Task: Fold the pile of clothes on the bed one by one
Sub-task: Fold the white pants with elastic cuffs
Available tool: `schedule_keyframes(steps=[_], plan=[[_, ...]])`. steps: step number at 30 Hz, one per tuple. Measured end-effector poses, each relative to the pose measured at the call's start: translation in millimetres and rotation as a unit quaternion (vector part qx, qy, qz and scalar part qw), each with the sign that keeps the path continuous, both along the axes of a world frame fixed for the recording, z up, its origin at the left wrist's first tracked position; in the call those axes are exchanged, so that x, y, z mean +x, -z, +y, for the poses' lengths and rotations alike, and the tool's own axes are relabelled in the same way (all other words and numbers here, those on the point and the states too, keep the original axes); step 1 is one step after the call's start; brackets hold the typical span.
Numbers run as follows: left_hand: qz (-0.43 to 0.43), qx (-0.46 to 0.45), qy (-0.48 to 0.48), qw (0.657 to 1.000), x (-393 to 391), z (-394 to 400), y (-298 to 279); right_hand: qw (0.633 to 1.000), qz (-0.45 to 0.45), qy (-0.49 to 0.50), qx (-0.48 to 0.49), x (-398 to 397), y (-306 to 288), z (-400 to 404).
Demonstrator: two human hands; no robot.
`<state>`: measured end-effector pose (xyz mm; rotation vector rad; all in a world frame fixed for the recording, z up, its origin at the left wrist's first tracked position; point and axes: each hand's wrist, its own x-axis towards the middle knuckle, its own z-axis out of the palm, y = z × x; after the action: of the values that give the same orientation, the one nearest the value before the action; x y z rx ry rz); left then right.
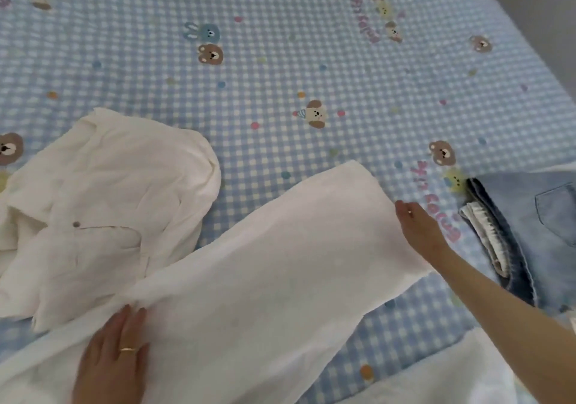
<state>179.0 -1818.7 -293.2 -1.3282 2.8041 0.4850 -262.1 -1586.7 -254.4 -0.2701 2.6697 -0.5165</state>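
Observation:
A long white garment [265,266] lies stretched diagonally across the bed from the lower left to the middle right. My left hand [113,360], wearing a gold ring, rests flat on its near end with the fingers spread. My right hand [419,226] lies at the far right edge of the same cloth, fingers extended along the hem; whether it pinches the fabric I cannot tell. A crumpled white shirt [106,204] with a button and collar lies to the left, partly under the long garment.
The bed has a blue checked sheet [280,60] printed with bears and rabbits. Folded light-blue jeans [526,232] with a white item tucked beside them lie at the right edge. More white cloth [436,382] sits at the bottom right. A pillow edge runs along the top.

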Motion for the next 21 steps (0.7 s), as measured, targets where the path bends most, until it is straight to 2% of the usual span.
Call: schedule_keyframes(steps=[2,5,7,8,12,16,21], plan=[[0.007,-0.007,-0.005,1.0,-25.7,21.8,2.5,0.999,-0.033,-0.024,0.003,17.5,9.0,48.1],[-0.098,0.035,-0.13,0.986,-82.8,45.0,12.3,0.998,-0.037,-0.034,-0.034,21.2,20.6,80.8],[-0.085,0.015,-0.153,0.984,-95.7,55.8,14.9,0.997,-0.026,-0.044,-0.052,21.5,23.8,81.5],[-0.077,-0.007,-0.129,0.989,-96.2,61.4,18.7,0.996,-0.025,-0.046,-0.065,21.4,25.7,81.7],[-0.029,-0.017,0.07,0.997,-123.7,76.8,21.8,0.994,0.025,-0.045,-0.098,21.4,18.9,92.5],[-0.016,-0.015,0.137,0.99,-205.7,52.2,20.4,0.981,0.063,-0.074,-0.17,13.6,2.9,103.1],[-0.04,0.0,0.168,0.985,-315.0,30.6,16.5,0.949,-0.002,-0.037,-0.315,-11.2,-7.4,82.3]])
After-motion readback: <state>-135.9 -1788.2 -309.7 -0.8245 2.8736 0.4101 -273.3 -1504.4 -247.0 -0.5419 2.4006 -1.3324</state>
